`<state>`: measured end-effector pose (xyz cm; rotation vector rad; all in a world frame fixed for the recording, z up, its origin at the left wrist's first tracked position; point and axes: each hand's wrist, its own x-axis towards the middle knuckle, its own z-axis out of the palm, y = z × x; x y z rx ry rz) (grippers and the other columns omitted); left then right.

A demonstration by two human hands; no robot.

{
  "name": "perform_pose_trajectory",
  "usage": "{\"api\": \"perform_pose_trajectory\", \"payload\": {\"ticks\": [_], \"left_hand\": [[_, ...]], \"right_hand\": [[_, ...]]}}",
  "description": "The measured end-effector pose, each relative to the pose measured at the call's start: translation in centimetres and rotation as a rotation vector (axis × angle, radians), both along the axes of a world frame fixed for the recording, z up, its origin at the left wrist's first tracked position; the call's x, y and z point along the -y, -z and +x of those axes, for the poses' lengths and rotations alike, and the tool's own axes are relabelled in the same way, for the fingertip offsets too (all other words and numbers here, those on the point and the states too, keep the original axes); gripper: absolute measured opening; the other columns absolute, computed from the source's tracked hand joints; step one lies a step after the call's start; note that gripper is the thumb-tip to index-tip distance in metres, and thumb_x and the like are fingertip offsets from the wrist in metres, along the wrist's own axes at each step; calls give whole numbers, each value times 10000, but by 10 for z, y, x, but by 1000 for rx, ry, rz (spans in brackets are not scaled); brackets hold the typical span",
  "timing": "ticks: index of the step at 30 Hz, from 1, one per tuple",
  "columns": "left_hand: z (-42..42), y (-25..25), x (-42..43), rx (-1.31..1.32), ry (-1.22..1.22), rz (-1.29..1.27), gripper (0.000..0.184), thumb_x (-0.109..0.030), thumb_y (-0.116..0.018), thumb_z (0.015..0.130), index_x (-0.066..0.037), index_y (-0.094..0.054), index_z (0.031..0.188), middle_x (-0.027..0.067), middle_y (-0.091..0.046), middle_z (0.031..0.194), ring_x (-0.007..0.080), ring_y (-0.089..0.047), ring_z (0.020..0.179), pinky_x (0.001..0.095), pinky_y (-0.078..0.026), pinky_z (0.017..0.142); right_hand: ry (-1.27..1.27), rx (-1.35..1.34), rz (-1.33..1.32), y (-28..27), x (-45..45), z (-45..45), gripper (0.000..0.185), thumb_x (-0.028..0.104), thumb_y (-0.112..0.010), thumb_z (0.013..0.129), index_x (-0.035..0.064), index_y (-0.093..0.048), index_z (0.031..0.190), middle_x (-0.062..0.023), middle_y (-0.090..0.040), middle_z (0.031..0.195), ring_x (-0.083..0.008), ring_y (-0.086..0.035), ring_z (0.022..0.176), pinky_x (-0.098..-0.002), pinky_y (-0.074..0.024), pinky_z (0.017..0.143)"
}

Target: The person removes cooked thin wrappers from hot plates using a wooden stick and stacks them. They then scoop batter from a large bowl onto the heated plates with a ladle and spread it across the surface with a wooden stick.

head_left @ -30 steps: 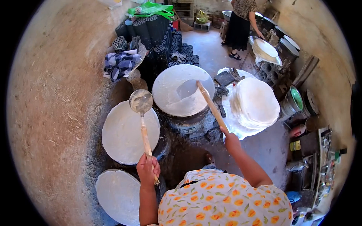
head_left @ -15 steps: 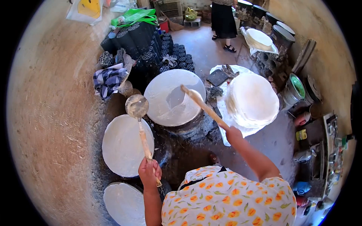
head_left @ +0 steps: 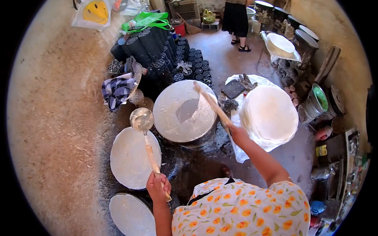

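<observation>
My left hand is wrapped round the wooden handle of a metal ladle, its batter-smeared bowl raised over the edge of the left round pan. My right hand grips a long wooden stick. The stick's far end is over the round griddle, where white batter covers most of the surface around a bare grey patch. Whatever is at the stick's lower end is hard to make out. To the right, a stack of thin round white sheets lies on white plastic.
Another white-coated pan is at the lower left. Black coal briquettes stand beyond the griddle, beside a checked cloth. Another person stands at the back. A green-lined bucket and a cluttered shelf line the right side.
The stick has swung over the batter and its far end sits nearer the griddle's right edge. The bare patch is smaller. The ladle stays raised. The whole view has shifted slightly.
</observation>
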<state>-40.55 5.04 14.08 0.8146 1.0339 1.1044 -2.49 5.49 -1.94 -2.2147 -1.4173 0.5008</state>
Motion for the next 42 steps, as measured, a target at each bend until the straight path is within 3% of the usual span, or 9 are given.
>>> {"api": "perform_pose_trajectory", "payload": {"ticks": [6, 8, 13, 17, 22, 24, 32, 35, 42], "left_hand": [[-4, -4, 14, -12, -76, -21, 248, -79, -411, 929, 30, -491, 1137, 41, -447, 682, 81, -386, 397, 219, -356, 327], [-12, -3, 19, 8, -82, -17, 290, -69, -408, 931, 31, -478, 1194, 45, -452, 682, 85, -389, 397, 224, -358, 327], [-12, -3, 22, 10, -47, -49, 291, -74, -414, 929, 31, -481, 1192, 49, -458, 682, 88, -391, 395, 229, -356, 324], [-6, 0, 17, 52, 9, -51, 295, -78, -419, 926, 27, -480, 1195, 45, -453, 676, 86, -387, 391, 228, -348, 317], [-17, -5, 19, 38, 7, -72, 277, -81, -422, 926, 16, -490, 1176, 41, -443, 671, 86, -383, 390, 223, -343, 317], [-16, -4, 18, 14, 18, -80, 273, -83, -422, 927, 14, -492, 1172, 39, -441, 671, 85, -382, 390, 222, -342, 318], [1, 4, 4, 42, 102, -74, 259, -118, -430, 931, 21, -500, 1138, 35, -456, 671, 70, -379, 394, 209, -337, 309], [-9, 6, 5, 26, 137, -54, 262, -111, -427, 925, 14, -499, 1143, 38, -464, 679, 72, -387, 400, 211, -340, 313], [-4, 18, 0, -14, 148, -104, 201, -109, -431, 919, -4, -511, 1070, 38, -474, 683, 77, -396, 397, 219, -353, 313]], "right_hand": [[-108, -285, 287, 13, -57, 10, 427, 130, -450, 880, 297, -524, 1267, -236, -628, 933, -394, -620, 828, -446, -484, 715], [-1, -264, 245, 16, -46, 16, 437, 28, -447, 858, 211, -566, 1236, -214, -636, 987, -328, -644, 884, -393, -490, 762], [-55, -349, 76, -35, -33, -21, 560, 80, -487, 815, 300, -445, 1327, -255, -617, 919, -406, -611, 850, -463, -475, 751], [-244, -228, 109, -13, -36, -31, 568, 57, -456, 822, 302, -433, 1334, -261, -615, 930, -414, -607, 845, -469, -472, 755], [17, -190, 253, 3, -4, 5, 570, 59, -454, 830, 325, -427, 1333, -257, -617, 923, -412, -610, 831, -469, -478, 735], [54, -266, -61, -10, -4, -16, 617, 10, -447, 808, 321, -424, 1341, -251, -616, 984, -389, -617, 899, -432, -487, 767], [-279, -157, -16, -33, -7, -68, 567, 74, -440, 848, 381, -431, 1324, -252, -612, 845, -405, -613, 770, -470, -483, 684], [-40, -205, -2, -38, 3, -35, 569, 66, -441, 847, 373, -431, 1326, -252, -605, 811, -397, -613, 730, -470, -482, 655], [-290, -285, -96, -28, 4, -95, 612, 40, -465, 824, 378, -420, 1333, -244, -606, 797, -393, -613, 718, -482, -475, 659]]}}
